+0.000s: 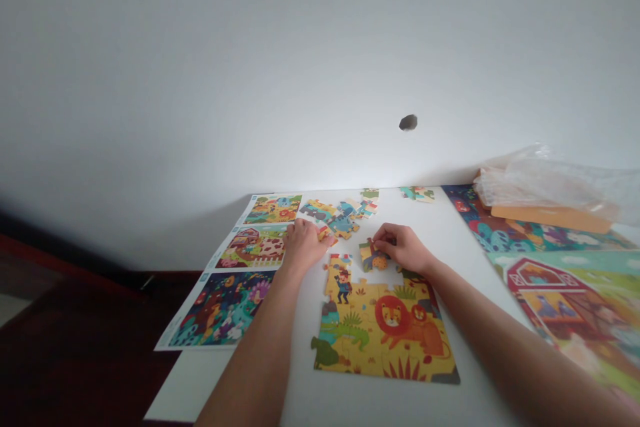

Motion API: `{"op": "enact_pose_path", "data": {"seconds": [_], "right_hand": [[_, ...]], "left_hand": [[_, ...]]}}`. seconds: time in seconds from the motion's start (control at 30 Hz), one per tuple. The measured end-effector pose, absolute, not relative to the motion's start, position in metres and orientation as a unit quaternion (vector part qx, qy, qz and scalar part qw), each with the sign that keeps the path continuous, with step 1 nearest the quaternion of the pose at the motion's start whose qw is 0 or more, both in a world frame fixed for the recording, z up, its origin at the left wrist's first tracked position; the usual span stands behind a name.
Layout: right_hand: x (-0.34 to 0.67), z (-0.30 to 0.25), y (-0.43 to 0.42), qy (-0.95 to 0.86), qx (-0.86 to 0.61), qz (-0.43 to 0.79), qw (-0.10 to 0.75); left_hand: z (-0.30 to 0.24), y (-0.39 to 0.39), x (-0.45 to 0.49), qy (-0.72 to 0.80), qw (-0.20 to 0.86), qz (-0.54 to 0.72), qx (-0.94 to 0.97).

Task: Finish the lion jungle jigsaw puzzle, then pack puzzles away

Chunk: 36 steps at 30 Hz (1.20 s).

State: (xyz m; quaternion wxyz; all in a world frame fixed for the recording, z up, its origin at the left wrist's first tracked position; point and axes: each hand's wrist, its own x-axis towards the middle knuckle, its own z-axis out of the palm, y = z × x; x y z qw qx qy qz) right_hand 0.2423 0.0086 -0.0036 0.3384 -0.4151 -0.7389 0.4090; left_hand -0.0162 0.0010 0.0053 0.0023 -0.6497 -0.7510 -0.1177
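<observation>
There were two hands, left [305, 245] and right [405, 248], at the desk [210, 387], and one part-built jigsaw puzzle [380, 333] lay below them. One jigsaw piece [373, 255] was in the right hand's fingers, with one heap of loose pieces [335, 217] and one small cluster of pieces [417, 194] farther along. There were three printed puzzle pictures [253, 247], two large picture sheets [565, 307], one plastic bag [545, 180] and one orange carton [550, 217].

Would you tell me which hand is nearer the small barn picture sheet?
Left: the left hand is beside the small barn picture sheet; the right hand is much farther right.
</observation>
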Motion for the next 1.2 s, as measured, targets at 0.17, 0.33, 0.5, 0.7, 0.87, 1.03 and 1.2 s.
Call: {"op": "enact_pose_path", "data": {"seconds": [0.17, 0.33, 0.5, 0.7, 0.87, 1.03, 1.2], "right_hand": [[0.242, -0.004, 0.008, -0.725, -0.408, 0.418, 0.365], [0.24, 0.0, 0.005, -0.727, -0.384, 0.425, 0.378], [0.233, 0.009, -0.005, -0.722, -0.36, 0.449, 0.384], [0.227, 0.007, -0.007, -0.674, -0.339, 0.521, 0.4], [0.228, 0.005, -0.006, -0.681, -0.347, 0.504, 0.401], [0.229, 0.003, -0.005, -0.698, -0.354, 0.485, 0.39], [0.229, 0.0, -0.003, -0.694, -0.345, 0.501, 0.386]], "left_hand": [[0.004, 0.002, -0.017, -0.715, -0.048, -0.205, -0.666], [0.007, 0.003, -0.01, -0.648, -0.161, -0.425, -0.611], [0.006, -0.002, 0.012, -0.506, -0.396, -0.536, -0.548], [0.006, -0.011, 0.034, -0.431, -0.527, -0.551, -0.482], [0.011, -0.012, 0.036, -0.427, -0.513, -0.557, -0.493], [0.009, -0.011, 0.035, -0.463, -0.456, -0.538, -0.537], [0.004, -0.009, 0.033, -0.479, -0.438, -0.536, -0.539]]}}
